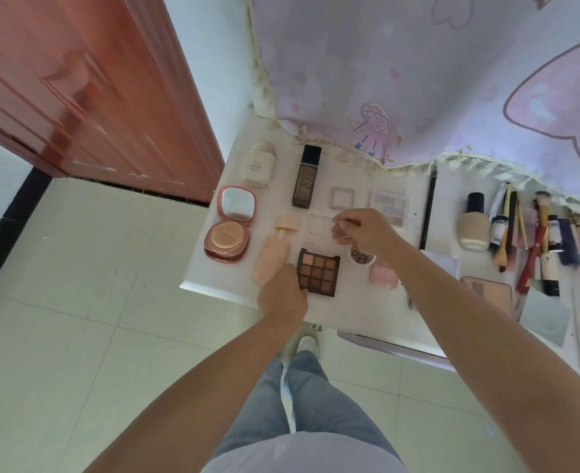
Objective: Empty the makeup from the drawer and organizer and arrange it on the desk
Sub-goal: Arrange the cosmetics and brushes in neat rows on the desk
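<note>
We see the white bench [356, 308] running left to right under a pink printed curtain [418, 80], its left and near edges bare of things, with open tiled floor [94, 302] to the left beside a red door [77, 90]. Makeup lies in loose rows: a dark foundation bottle [307, 177] at the far side, an open pink compact [228, 225] at the left edge, and a heap of brushes and tubes [534, 240] at the right. Our left hand [281, 295] curls its fingers on the near left corner of the brown eyeshadow palette [318, 272]. Our right hand [363, 230] pinches the right edge of a thin clear case [319, 230], just beyond that palette.
</note>
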`<state>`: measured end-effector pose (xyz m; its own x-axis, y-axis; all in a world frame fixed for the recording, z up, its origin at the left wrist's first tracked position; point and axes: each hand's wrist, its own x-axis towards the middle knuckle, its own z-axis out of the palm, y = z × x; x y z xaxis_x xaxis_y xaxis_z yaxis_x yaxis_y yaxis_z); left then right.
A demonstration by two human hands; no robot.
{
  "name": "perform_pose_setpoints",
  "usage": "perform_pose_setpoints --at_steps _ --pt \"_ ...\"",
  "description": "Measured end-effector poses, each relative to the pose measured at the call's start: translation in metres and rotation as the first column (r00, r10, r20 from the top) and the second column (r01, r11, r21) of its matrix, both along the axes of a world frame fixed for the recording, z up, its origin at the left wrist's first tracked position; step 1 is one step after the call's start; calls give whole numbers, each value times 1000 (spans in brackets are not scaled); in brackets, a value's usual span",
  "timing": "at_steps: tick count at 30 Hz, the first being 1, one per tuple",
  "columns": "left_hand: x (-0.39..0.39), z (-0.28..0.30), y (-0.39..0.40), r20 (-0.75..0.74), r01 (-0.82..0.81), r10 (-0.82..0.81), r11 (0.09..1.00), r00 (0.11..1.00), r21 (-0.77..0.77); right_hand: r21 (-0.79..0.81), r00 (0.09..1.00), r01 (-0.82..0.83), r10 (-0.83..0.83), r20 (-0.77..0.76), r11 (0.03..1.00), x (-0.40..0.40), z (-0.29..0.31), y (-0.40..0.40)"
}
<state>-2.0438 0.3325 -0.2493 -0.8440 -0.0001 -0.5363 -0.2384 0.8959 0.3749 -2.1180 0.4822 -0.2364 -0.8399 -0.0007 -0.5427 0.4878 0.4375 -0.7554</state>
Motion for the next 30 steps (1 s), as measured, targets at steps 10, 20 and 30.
perform_pose_setpoints --at_steps 10,20,30 --pt "-6 6 -6 -61 355 -376 909 925 -218 70 999 -6 9 -47 998 2 6 10" --pt "-19 2 -5 -32 508 -525 835 850 -212 720 878 -414 455 152 558 36 -4 27" --pt "-16 6 -7 -25 530 -543 828 840 -184 681 938 -283 344 48 676 44 1 23"
